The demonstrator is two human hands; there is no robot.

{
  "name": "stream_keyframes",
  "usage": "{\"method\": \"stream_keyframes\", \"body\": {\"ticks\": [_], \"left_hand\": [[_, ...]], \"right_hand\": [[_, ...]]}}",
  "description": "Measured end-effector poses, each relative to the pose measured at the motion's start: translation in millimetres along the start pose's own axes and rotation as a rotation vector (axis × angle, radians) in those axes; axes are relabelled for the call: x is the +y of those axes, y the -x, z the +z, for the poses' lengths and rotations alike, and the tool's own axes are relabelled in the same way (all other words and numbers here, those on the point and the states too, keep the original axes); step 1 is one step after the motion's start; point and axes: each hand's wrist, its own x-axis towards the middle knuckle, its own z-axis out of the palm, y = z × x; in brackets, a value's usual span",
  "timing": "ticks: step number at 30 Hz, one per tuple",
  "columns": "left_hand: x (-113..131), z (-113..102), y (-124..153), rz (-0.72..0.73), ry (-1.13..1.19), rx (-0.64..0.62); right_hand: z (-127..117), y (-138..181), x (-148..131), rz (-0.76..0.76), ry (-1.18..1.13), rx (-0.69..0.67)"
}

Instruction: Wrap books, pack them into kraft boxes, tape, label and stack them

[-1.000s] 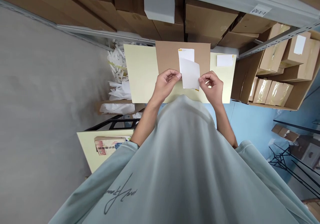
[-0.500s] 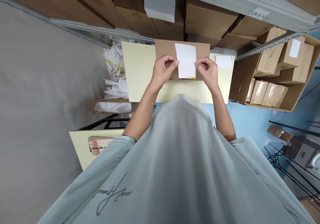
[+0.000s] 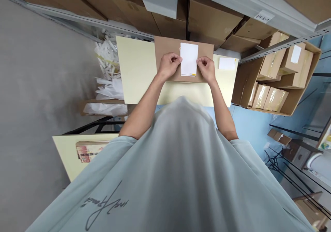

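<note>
A white sheet (image 3: 189,58) with a small yellow tab at its lower edge lies on a brown cardboard panel (image 3: 165,46), over another white sheet underneath. My left hand (image 3: 168,64) pinches its left edge with curled fingers. My right hand (image 3: 207,68) pinches its right edge the same way. The cardboard panel rests on a pale yellow table (image 3: 137,73) in front of me.
A second white sheet (image 3: 227,63) lies on the table to the right. Cardboard boxes (image 3: 212,16) fill the metal shelves behind and an open box (image 3: 279,77) at right. White plastic scraps (image 3: 107,73) pile left of the table. Another yellow table (image 3: 64,152) holds a small printed box (image 3: 89,151).
Both hands carried the white sheet forward from near my body and brought it down flat onto the sheet lying on the cardboard panel.
</note>
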Motion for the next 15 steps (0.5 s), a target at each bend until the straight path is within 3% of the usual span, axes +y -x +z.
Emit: {"method": "stream_keyframes", "body": {"ticks": [8,15], "left_hand": [[-5,-1,5,0.022,0.02,0.022],[-11,0,10,0.041,-0.042,0.038]], "right_hand": [[4,2,14,0.0,0.105,-0.008],[5,8,5,-0.031,0.118,0.036]]}}
